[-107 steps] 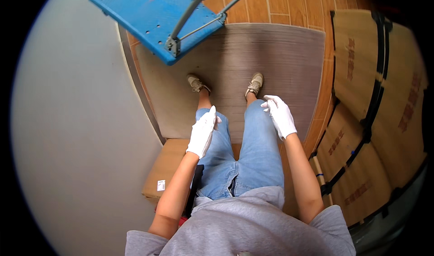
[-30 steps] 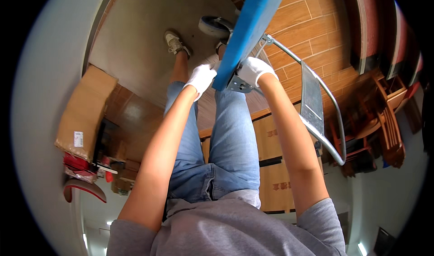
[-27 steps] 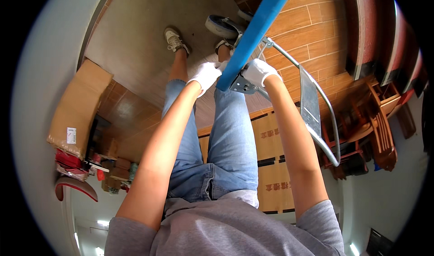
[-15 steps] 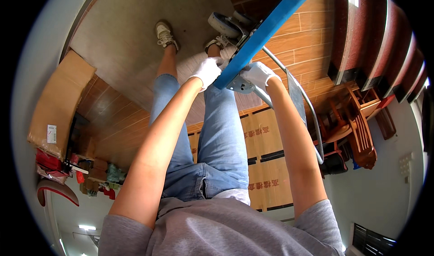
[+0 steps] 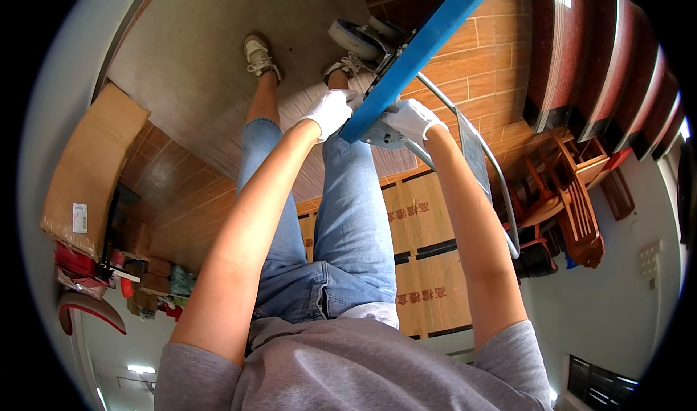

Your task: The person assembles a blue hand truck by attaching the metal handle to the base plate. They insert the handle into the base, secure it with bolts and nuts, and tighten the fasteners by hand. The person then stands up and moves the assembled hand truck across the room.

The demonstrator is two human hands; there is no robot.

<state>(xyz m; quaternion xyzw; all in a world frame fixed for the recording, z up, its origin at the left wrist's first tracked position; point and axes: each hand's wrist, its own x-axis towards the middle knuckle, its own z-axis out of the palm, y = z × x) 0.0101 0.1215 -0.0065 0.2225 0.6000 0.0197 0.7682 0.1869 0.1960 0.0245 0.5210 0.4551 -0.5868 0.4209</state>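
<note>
Blue flat metal-handled trolley point(image 5: 414, 59) tilts, fingers of white-gloved left hand point(image 5: 329, 113) and right hand point(image 5: 412, 119) clasping opposite sides, likely for balance.

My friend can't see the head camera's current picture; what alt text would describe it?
A white-gloved left hand and right hand hold a tilted blue cart from either side. A cardboard box is at left; wooden chairs and dark red steps are at right.

Two gloved hands point(image 5: 330, 112) point(image 5: 412, 120), one blue trolley point(image 5: 420, 64) and two trolley wheels point(image 5: 354, 41) are counted between 12 and 1 o'clock; two shoes point(image 5: 260, 57), between 11 and 12; one labelled carton point(image 5: 94, 168), at 9.
</note>
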